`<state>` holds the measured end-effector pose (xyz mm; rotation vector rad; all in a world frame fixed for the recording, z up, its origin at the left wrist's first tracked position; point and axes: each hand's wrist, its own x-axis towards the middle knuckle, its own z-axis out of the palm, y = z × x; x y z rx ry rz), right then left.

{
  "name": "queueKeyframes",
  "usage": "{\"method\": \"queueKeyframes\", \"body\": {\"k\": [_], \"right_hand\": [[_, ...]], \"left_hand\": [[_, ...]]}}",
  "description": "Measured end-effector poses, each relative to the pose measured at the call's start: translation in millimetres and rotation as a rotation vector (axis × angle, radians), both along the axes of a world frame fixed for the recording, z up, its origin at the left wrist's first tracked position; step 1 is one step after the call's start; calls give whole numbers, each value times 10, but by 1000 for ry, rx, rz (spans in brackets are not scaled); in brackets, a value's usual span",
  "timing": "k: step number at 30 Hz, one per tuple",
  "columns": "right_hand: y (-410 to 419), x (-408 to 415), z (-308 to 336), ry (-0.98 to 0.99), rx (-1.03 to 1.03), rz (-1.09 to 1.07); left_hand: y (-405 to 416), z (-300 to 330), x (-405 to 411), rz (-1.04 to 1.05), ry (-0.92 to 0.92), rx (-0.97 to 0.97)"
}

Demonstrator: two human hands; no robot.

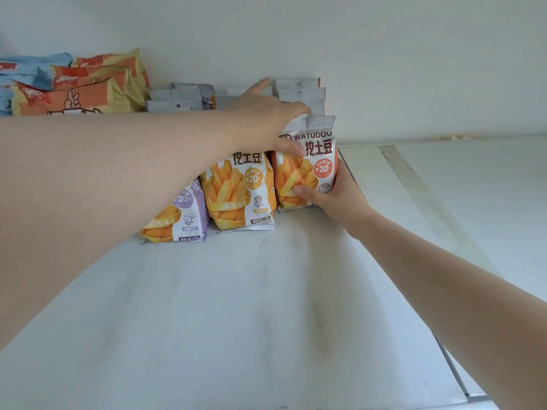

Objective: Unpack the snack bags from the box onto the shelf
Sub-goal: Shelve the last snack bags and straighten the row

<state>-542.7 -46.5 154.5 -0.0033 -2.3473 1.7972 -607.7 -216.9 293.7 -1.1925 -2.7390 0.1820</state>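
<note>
A red-trimmed fries snack bag (313,161) stands upright at the right end of the front row on the white shelf (251,306). My right hand (334,196) grips its lower right side, thumb across the front. My left hand (266,116) reaches over the row and rests on the bags' tops, fingers spread, thumb touching the red bag's front. Beside it stand a yellow fries bag (239,193) and a purple one (180,214). More bags of the same kind (299,93) stand behind. The box is out of view.
Orange (88,93) and blue snack bags (26,69) are stacked at the back left of the shelf. A white wall rises behind. The shelf's right edge (438,335) runs diagonally, with a lower white surface beyond it.
</note>
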Motion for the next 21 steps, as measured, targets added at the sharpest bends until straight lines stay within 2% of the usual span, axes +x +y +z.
{"method": "queueKeyframes", "body": {"k": [16,21], "right_hand": [[-33,135,92,-15,-8,-70],[3,187,134,-42,0,-65]], "left_hand": [[-19,-56,-68,-41,48,87],[-14,-52,32,-61,125,78]]}}
